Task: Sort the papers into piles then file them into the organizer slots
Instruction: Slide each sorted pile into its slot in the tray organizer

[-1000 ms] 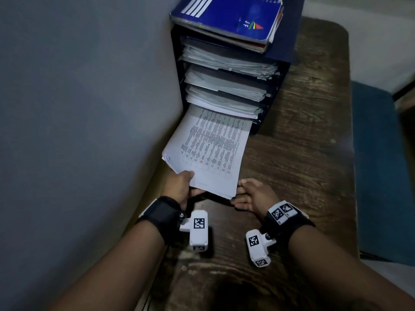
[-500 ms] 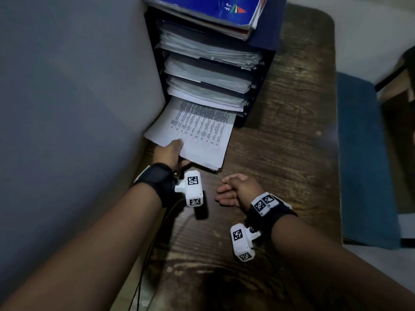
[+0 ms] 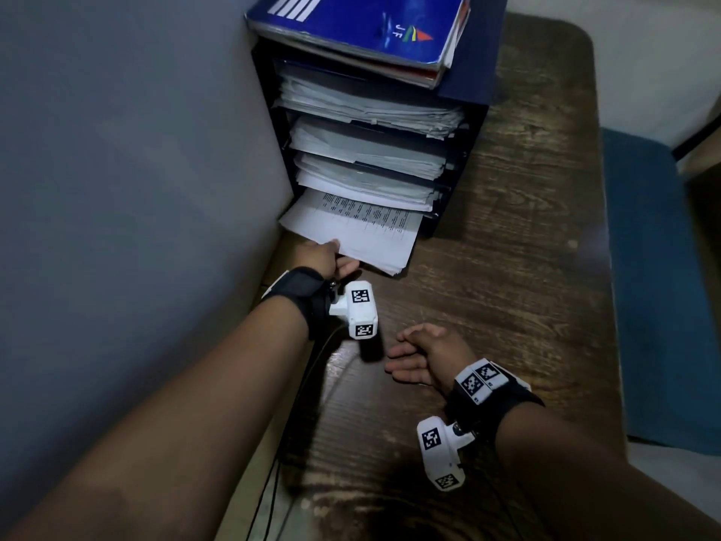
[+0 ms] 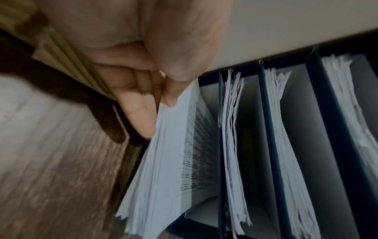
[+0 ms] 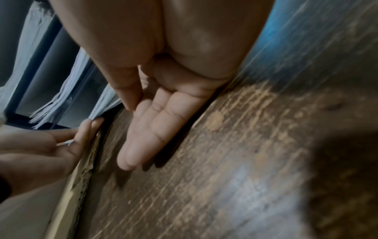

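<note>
While the stack of papers (image 3: 353, 232) stuck far out of the organizer (image 3: 468, 123) a second ago, I now see most of it pushed into the bottom slot, only its near end with some printed lines showing on the table (image 3: 507, 306). My right hand (image 3: 423, 355) was at the stack's near right corner then; it has since drawn back and rests well apart from the papers on the wood, little-finger edge down, palm turned left, fingers straight and together, holding nothing. My left hand (image 3: 322, 257) has travelled forward with the stack and still pinches its near left corner, thumb on the top sheet and fingers (image 4: 143, 116) underneath, the arm stretched out alongside the wall (image 3: 136, 189). The three slots above hold their own paper piles, and a blue notebook (image 3: 363, 21) lies on the organizer's top.
</note>
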A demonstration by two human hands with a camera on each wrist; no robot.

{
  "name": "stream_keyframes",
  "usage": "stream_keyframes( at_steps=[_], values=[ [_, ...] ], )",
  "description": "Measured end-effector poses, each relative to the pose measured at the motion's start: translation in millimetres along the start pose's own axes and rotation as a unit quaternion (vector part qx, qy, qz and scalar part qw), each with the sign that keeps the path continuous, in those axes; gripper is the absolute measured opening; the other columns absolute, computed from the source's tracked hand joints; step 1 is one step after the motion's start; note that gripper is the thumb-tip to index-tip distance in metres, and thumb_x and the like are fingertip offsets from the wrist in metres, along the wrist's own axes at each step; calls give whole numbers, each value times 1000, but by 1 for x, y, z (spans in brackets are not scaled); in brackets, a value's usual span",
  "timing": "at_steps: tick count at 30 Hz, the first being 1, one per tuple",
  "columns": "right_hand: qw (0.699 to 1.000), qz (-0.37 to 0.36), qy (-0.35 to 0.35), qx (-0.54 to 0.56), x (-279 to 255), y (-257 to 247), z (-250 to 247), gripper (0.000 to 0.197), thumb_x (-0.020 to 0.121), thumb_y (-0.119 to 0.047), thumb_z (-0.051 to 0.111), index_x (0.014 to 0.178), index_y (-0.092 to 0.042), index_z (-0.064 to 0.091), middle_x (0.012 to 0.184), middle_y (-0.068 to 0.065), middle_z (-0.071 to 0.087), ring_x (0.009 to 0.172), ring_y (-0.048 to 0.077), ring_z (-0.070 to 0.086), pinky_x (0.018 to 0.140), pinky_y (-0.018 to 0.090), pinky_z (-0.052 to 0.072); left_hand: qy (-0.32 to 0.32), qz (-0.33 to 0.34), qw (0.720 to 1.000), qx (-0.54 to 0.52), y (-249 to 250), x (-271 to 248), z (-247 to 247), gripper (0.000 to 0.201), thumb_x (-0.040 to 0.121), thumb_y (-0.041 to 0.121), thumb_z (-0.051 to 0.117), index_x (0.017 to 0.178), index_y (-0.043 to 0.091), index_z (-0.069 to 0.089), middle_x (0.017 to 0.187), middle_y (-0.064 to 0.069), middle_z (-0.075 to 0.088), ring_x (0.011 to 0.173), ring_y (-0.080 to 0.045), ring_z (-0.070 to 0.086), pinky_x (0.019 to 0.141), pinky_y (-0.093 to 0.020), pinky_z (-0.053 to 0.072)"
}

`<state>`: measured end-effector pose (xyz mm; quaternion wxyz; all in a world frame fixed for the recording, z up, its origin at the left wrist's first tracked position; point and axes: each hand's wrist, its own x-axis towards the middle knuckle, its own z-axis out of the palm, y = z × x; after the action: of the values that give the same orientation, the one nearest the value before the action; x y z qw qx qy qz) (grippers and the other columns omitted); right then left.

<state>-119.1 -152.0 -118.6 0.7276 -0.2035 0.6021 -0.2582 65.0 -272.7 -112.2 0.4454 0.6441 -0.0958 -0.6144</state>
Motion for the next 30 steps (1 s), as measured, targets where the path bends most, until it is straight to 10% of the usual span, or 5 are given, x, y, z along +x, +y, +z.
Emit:
stream_keyframes(
  at_steps=[5,17,24,30],
  values=[
    [1000,8,-1,7,-1,-1,-1,16,100,-16,47,96,-3,56,86,23,66,66,33,72,59,37,59,-60,-37,996,57,-4,8,9,24,104,15,46,83,3,50,77,-14,57,43,-16,63,40,-24,52],
    [1000,14,0,14,-2,-3,-3,18,100,-16,50,98,-1,59,87,23,71,80,39,72,69,43,59,-66,-7,993,97,9,29,28,18,101,12,48,85,6,53,82,-12,66,67,-20,67,63,-27,57],
    [1000,15,6,14,-2,-3,-3,19,100,-16,49,99,0,59,88,23,72,82,40,72,70,44,59,-110,-37,992,52,16,23,31,37,107,18,33,71,13,33,48,-3,42,33,-12,40,32,-19,34],
    [1000,19,7,20,-2,-4,-2,16,100,-15,49,103,-1,56,87,25,71,77,38,72,66,43,60,-66,-24,998,2,6,27,36,20,104,16,44,91,4,53,82,-7,59,57,-15,66,46,-21,55]
  ],
)
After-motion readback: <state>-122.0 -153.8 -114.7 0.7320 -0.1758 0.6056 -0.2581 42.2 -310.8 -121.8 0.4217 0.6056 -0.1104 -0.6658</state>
